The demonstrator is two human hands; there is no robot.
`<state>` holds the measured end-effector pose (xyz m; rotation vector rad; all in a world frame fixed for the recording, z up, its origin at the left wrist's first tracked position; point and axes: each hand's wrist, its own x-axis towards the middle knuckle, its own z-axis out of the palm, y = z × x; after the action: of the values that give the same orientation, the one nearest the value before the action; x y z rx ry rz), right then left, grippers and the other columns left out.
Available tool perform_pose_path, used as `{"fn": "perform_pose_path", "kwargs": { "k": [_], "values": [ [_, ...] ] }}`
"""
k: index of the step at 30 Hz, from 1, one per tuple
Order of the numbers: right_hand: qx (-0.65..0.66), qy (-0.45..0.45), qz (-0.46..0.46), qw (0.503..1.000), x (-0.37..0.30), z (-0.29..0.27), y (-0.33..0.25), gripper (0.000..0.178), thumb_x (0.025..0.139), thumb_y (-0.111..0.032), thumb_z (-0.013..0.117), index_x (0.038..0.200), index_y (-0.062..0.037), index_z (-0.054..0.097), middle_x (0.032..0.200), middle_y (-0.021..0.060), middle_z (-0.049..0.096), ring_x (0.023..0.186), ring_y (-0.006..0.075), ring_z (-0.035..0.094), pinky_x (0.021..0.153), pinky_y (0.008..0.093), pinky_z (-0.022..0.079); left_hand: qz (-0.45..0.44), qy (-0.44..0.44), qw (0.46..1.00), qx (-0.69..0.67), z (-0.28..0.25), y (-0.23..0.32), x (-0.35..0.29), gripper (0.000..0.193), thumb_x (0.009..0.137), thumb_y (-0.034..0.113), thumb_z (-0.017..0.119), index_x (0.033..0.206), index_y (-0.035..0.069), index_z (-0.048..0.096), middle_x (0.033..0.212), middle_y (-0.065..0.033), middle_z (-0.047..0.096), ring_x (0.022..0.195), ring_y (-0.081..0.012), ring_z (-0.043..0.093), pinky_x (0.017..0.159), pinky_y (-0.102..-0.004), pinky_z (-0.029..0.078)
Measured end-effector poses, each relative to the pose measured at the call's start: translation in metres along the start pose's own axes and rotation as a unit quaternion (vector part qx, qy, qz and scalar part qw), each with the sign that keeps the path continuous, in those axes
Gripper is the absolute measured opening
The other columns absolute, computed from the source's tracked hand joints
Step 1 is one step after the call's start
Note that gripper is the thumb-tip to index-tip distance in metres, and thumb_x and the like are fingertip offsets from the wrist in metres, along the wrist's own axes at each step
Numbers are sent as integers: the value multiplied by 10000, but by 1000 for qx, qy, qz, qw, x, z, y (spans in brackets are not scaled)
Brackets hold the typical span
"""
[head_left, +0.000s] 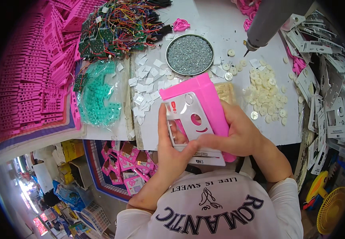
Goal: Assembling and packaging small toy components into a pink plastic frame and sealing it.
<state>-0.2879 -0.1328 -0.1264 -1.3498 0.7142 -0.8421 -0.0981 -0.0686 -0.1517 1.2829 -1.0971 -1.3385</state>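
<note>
Close in front of me, over the near edge of the table, I hold a white plastic face panel (186, 104) with cut-out openings and a red mark. Behind it lies a bright pink plastic housing (212, 97), which sticks out past the panel's far and right sides. My left hand (170, 153) is closed on the panel's left edge, and its fingertips show through the rectangular opening. My right hand (244, 129) grips the pink housing's right side, its thumb pressed on the front of the panel. Whether the two parts are fastened together I cannot tell.
A round tin of small screws (190, 54) stands beyond my hands. White square pads (146, 77), cream discs (266, 89), teal keypads (100, 95) and wired circuit boards (108, 32) lie around. An electric screwdriver (264, 26) hangs at right. Pink housings (33, 79) and white panels (336, 107) flank the table.
</note>
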Motion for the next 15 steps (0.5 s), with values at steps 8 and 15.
{"fn": "perform_pose_path", "kwargs": {
  "k": [8, 15],
  "values": [
    [157, 44, 98, 982, 10, 1, 11, 469, 887, -101, 713, 1315, 8, 555, 1142, 63, 682, 1014, 117, 640, 888, 306, 530, 206, 66, 874, 434, -16, 16, 18, 1108, 714, 110, 831, 1594, 5, 165, 1321, -171, 461, 1246, -295, 503, 1091, -421, 405],
    [113, -16, 136, 984, -16, 3, 15, 560, 877, -15, 719, 1387, 14, 489, 1193, 113, 687, 1073, 162, 675, 914, 316, 558, 158, 120, 958, 207, -24, 2, 31, 1029, 796, 97, 768, 1594, -31, 131, 1557, -224, 322, 1425, -295, 375, 1155, -427, 340]
  ]
}}
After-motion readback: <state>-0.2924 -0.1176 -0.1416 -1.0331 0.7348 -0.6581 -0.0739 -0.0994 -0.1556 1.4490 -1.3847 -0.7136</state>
